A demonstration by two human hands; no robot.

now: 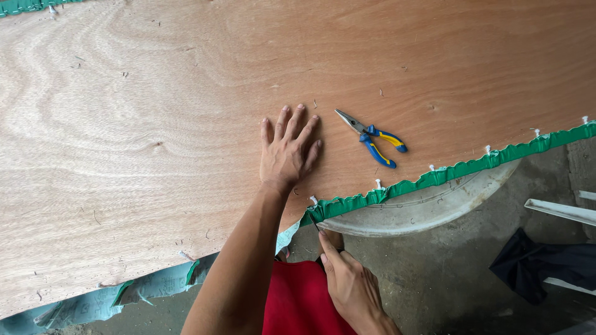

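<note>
The left hand [287, 149] lies flat and open on the plywood board [155, 124], fingers spread, holding nothing. The right hand [351, 285] sits below the board's edge, fingers closed in a pinch on what looks like a thin dark tool at the green fabric [434, 178]; I cannot tell exactly what it grips. The pliers [372, 138] rest near the left hand. A slip there could tear the fabric or jab a finger on the white staples [377, 183].

You have one wooden board [155, 124], one pair of pliers [373, 137] with blue and yellow handles, one green pleated strip [459, 169] along the board's edge, one dark cloth [546, 263], and your two hands [287, 149] [351, 286].
</note>
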